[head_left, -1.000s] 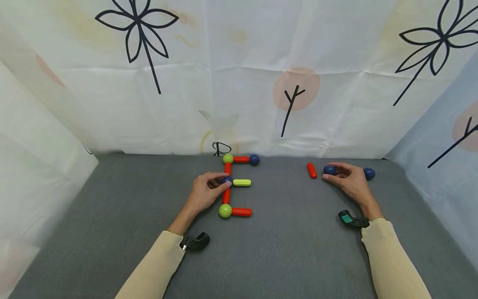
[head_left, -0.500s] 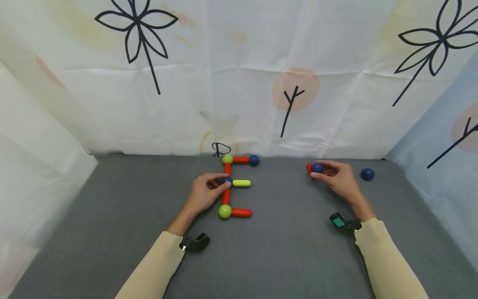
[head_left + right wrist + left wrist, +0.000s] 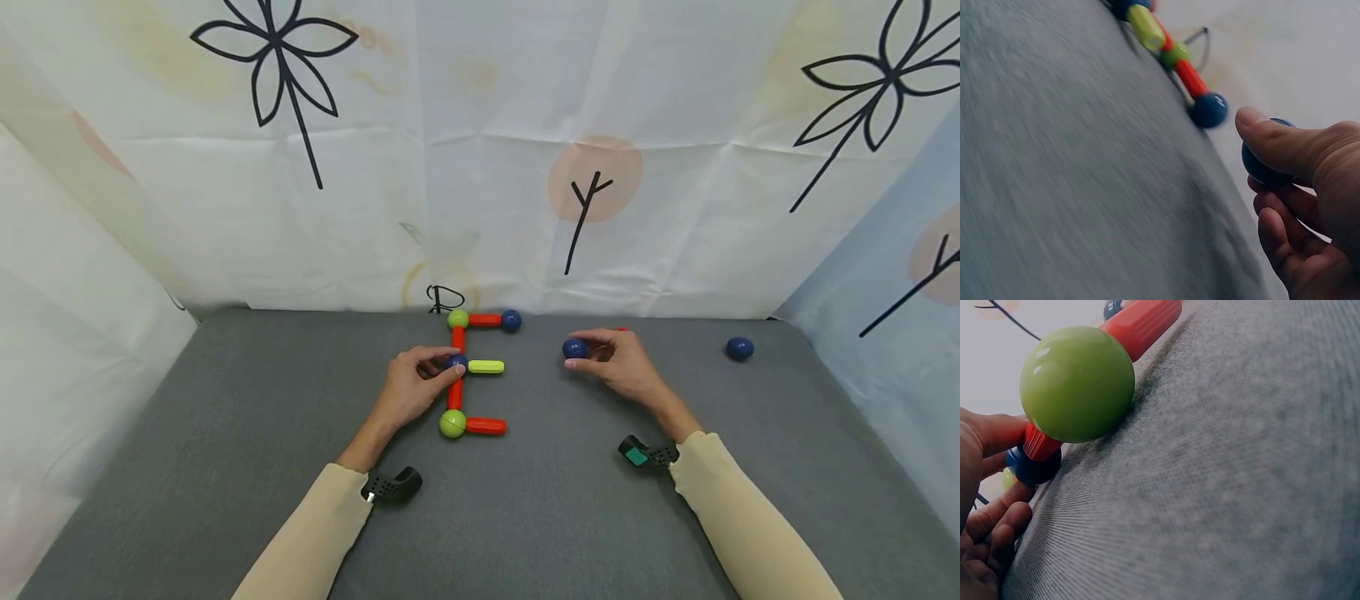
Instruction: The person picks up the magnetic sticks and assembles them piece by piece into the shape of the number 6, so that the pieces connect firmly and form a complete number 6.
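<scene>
An E-shaped build of balls and rods lies on the grey table. My left hand (image 3: 411,387) pinches its middle blue ball (image 3: 456,362) between thumb and fingers. From that ball a yellow-green rod (image 3: 486,367) points right. Green balls form the two corners, the near green ball (image 3: 1077,384) filling much of the left wrist view. A red rod (image 3: 486,426) extends from it, and the top red rod (image 3: 484,320) ends in a blue ball (image 3: 1209,110). Right of the build, my right hand (image 3: 621,367) holds a loose blue ball (image 3: 575,348) by thumb and fingertips.
Another blue ball (image 3: 739,348) lies at the far right of the table. Behind my right hand, the tip of a red rod (image 3: 622,329) peeks out. A white printed cloth (image 3: 495,225) rises along the table's back edge.
My right hand has carried the blue ball leftward, past the loose red rod, toward the build. The left hand keeps its pinch and has not moved.
</scene>
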Demonstrator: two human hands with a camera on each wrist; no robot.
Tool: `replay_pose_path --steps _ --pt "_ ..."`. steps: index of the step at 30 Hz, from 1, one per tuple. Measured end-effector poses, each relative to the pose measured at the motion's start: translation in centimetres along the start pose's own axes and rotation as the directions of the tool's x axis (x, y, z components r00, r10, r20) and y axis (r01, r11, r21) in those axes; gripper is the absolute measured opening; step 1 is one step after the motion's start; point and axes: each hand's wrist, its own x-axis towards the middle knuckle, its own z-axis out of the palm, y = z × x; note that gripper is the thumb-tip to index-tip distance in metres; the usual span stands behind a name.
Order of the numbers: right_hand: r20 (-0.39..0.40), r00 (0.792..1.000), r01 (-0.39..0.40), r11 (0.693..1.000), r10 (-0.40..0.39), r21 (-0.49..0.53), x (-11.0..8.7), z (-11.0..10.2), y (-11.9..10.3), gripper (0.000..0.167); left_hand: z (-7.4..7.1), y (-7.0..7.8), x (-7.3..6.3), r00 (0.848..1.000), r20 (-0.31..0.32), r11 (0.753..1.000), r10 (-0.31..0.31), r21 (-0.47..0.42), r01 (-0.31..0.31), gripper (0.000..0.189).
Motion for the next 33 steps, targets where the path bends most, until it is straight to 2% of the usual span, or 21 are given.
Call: replay_pose_path --steps 8,16,19,33 --pt "0.087 0.996 0.017 1.000 -0.017 0.002 1.0 3.2 -1.5 0.041 -0.1 0.2 0.0 1.000 0.001 1.000 -0.005 0.005 0.005 0.032" --pt "0.107 0.993 0.044 0.999 -0.043 -0.009 1.9 5.4 -1.8 0.040 0.0 0.0 0.1 1.000 0.002 1.000 0.010 0.015 -0.010 0.031" --pt "0.106 0.993 0.047 0.999 -0.045 -0.015 1.9 5.8 -2.0 0.041 0.0 -0.1 0.1 1.000 0.001 1.000 0.023 0.013 -0.023 0.031" --pt "0.073 0.994 0.087 0.993 -0.081 -0.075 1.6 6.8 -1.8 0.042 -0.1 0.1 0.1 1.000 0.003 1.000 0.008 0.002 -0.008 0.030"
